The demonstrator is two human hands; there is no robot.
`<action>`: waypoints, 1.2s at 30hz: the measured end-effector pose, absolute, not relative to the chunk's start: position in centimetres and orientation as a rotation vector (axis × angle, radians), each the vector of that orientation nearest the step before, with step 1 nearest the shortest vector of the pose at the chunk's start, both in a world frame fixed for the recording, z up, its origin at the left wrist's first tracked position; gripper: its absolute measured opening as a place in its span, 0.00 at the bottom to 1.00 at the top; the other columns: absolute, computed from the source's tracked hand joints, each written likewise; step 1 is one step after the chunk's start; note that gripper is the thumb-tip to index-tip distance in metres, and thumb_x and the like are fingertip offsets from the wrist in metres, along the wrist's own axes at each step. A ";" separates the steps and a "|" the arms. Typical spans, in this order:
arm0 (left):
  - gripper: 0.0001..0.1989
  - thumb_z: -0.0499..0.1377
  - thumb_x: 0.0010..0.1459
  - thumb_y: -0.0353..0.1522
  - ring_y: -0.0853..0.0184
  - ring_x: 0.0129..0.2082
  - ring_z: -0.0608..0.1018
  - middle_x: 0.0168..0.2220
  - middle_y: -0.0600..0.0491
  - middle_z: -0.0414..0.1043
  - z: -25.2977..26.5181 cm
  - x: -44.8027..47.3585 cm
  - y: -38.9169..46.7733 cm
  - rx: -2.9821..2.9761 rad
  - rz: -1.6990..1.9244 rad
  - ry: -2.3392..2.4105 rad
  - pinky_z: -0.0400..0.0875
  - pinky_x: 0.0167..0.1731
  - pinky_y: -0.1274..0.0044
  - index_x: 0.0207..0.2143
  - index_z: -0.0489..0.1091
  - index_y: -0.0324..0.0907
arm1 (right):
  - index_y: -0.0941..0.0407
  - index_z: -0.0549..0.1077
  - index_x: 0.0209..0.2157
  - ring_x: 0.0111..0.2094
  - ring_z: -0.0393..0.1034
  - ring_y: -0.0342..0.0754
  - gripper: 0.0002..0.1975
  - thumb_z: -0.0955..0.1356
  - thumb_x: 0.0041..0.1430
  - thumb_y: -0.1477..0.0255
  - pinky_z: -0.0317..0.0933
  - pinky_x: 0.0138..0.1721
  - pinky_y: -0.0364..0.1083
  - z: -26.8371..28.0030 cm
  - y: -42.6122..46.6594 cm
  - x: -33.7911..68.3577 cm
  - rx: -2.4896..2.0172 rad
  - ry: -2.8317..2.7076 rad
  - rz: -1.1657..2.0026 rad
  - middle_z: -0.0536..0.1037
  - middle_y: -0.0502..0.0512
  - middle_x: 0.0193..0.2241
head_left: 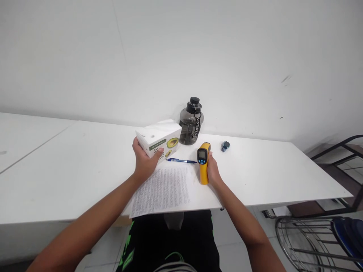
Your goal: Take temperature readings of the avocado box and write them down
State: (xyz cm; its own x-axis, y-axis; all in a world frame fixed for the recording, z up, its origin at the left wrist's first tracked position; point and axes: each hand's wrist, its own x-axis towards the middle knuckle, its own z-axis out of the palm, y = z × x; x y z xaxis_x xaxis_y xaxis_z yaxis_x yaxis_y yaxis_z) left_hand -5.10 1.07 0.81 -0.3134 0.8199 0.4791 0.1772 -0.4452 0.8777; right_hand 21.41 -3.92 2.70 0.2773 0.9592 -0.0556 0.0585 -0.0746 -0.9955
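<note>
My left hand [146,160] is closed around the near left end of a white cardboard box [160,132] with avocado pictures on its side. The box is tilted, and its underside is hidden. My right hand [213,169] grips the right side of a yellow infrared thermometer [203,170], which stands upright with its small screen and blue buttons facing me. Between the two hands lies a blue pen [181,161]. A sheet of paper [161,190] covered in handwriting rests below it, reaching the table's front edge.
Behind the box, a dark translucent water bottle [188,126] with a black cap stands near the wall. A dark watch [225,146] lies right of the thermometer. The white table [93,166] has a seam at left. Metal-framed stools [306,241] stand at lower right.
</note>
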 end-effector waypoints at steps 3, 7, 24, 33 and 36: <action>0.52 0.74 0.51 0.45 0.48 0.69 0.68 0.68 0.37 0.57 0.9 -5.0 1.0 1.452 1.819 1.282 0.70 0.66 0.55 0.69 0.48 0.48 | 0.52 0.70 0.35 0.33 0.71 0.53 0.35 0.59 0.61 0.33 0.64 0.35 0.50 3.3 -3.7 22.3 -1.597 -1.003 0.844 0.76 0.53 0.30; 0.52 0.74 0.52 0.46 0.48 0.69 0.68 0.69 0.37 0.56 0.9 -4.9 1.0 1.451 1.805 1.265 0.72 0.65 0.56 0.70 0.48 0.49 | 0.57 0.70 0.55 0.40 0.75 0.57 0.32 0.57 0.70 0.45 0.65 0.40 0.51 4.2 -3.4 24.0 -1.772 -1.107 0.634 0.80 0.58 0.38; 0.54 0.74 0.52 0.45 0.47 0.71 0.66 0.71 0.36 0.53 0.7 -4.2 -0.1 1.444 1.773 1.296 0.68 0.68 0.53 0.70 0.45 0.49 | 0.59 0.56 0.74 0.51 0.77 0.63 0.35 0.59 0.75 0.55 0.66 0.47 0.54 3.8 -2.7 25.3 -2.224 -1.508 0.261 0.80 0.69 0.54; 0.56 0.74 0.53 0.43 0.47 0.72 0.64 0.70 0.35 0.53 -0.1 -4.1 0.0 1.422 1.762 1.256 0.66 0.69 0.52 0.72 0.42 0.47 | 0.57 0.79 0.51 0.47 0.74 0.59 0.16 0.64 0.74 0.65 0.63 0.45 0.54 0.7 -2.7 23.9 -1.512 -1.981 -0.525 0.80 0.68 0.48; 0.55 0.74 0.54 0.43 0.48 0.71 0.65 0.68 0.36 0.54 -0.5 -4.1 0.2 1.445 1.789 1.249 0.67 0.68 0.53 0.72 0.42 0.47 | 0.58 0.79 0.53 0.51 0.73 0.59 0.15 0.65 0.73 0.67 0.60 0.50 0.55 0.3 -3.0 22.6 -1.344 -2.231 -0.538 0.81 0.67 0.50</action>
